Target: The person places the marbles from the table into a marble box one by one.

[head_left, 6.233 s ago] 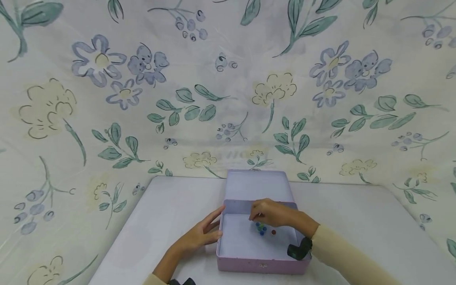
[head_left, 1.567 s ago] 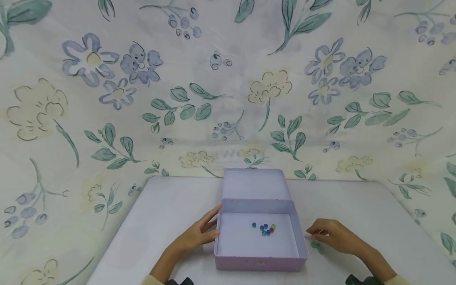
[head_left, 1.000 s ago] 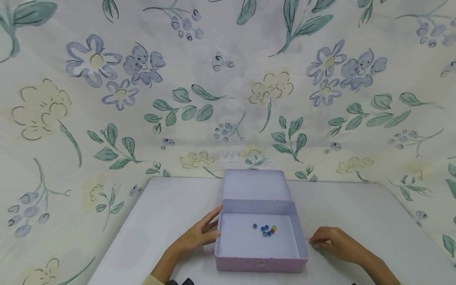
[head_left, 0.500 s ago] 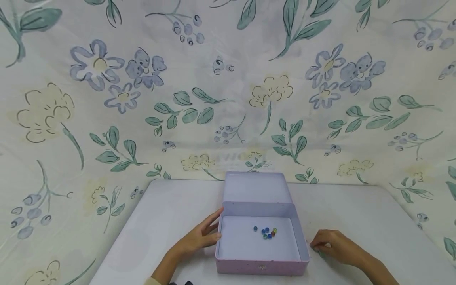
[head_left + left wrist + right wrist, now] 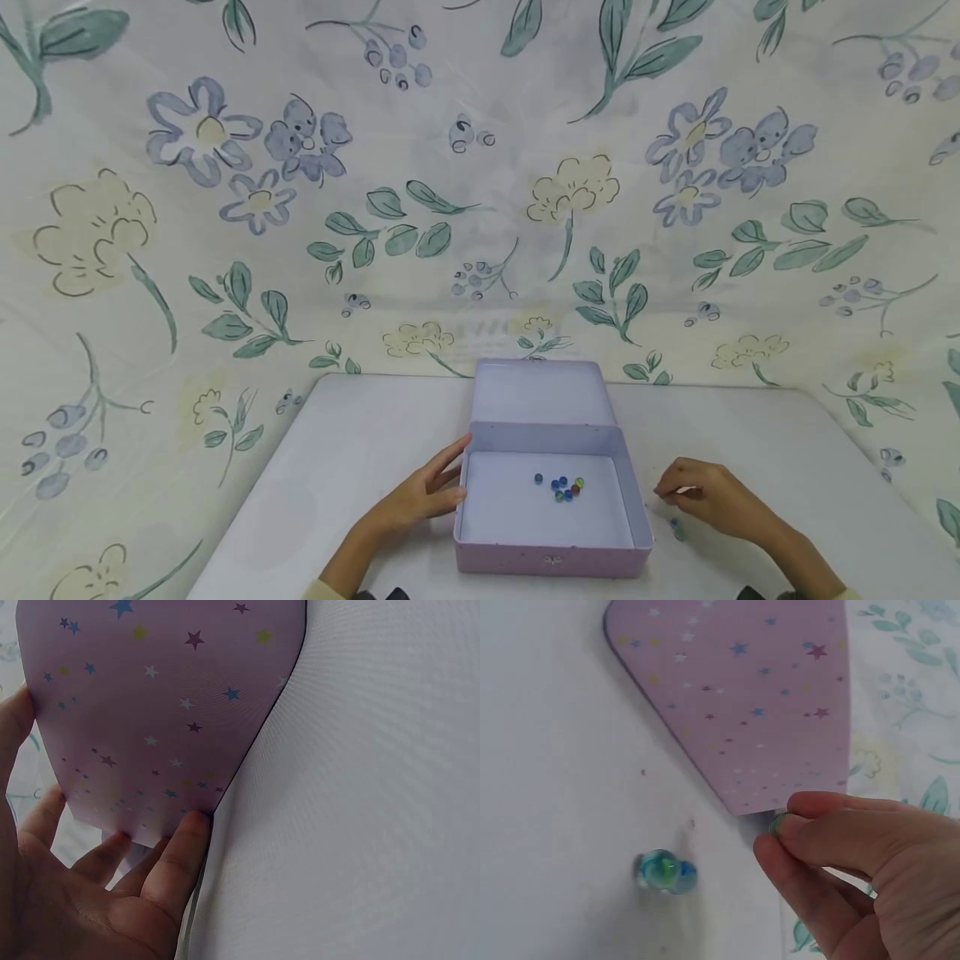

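R hand (image 5: 707, 497) pinches grn marble (image 5: 778, 823), which could slip b/c it's round & prob. slick; L hand (image 5: 411, 502), spread, touches box (image 5: 551, 558).

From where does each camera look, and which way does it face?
Head: worn there, facing forward and down at an open lilac rectangular box with small glassy marbles; left hand, right hand and forearms show.
Left wrist: worn there, facing the box's star-printed wall; only the left hand shows.
Right wrist: worn there, facing the opposite wall and two loose blue-green marbles; the right hand pinches a greenish marble.
Head and right wrist share the loose marbles.
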The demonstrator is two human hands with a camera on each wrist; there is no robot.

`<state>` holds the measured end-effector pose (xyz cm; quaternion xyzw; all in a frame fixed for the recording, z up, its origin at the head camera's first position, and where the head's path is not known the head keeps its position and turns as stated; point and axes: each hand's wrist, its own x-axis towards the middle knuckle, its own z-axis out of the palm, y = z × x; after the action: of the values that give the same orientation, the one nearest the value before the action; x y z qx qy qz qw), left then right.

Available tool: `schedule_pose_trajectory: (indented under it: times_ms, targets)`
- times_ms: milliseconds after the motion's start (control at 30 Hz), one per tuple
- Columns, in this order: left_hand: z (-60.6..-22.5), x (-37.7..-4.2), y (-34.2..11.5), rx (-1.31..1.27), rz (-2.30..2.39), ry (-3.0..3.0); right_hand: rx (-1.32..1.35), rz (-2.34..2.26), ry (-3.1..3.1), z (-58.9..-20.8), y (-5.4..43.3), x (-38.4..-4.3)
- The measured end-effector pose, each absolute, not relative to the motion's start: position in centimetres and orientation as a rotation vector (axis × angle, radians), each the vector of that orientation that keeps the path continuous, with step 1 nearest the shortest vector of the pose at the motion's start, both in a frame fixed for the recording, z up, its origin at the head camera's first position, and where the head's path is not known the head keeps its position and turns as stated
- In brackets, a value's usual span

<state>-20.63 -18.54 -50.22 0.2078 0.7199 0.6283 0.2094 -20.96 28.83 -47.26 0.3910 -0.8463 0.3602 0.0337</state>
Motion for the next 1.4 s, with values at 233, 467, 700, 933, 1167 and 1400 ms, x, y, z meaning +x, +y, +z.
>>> schedule_pose_trajectory:
  times_ms: [233,467,700,933,1167,1400]
  targets:
    - [-50.0,-20.5,-18.6,0.601,1.740,1.999,1.232,1.103,-2.517,-45.8,28.5,-21.6]
    - [-49.9,-20.5,-18.5,0.603,1.742,2.004,1.230,1.092,-2.579,-44.3,27.6,-22.4]
    - [-50.1,-20.7,-18.5,0.596,1.745,1.997,1.276,1.056,-2.526,-43.1,25.9,-22.8]
    - [-50.3,-20.7,-18.6,0.594,1.750,1.990,1.350,1.047,-2.534,-42.4,24.1,-23.5]
    - [-50.2,-20.8,-18.6,0.613,1.744,2.000,1.399,1.025,-2.597,-41.4,22.0,-24.0]
    - [-50.1,-20.7,-18.5,0.605,1.740,2.007,1.456,0.971,-2.595,-41.1,20.0,-24.8]
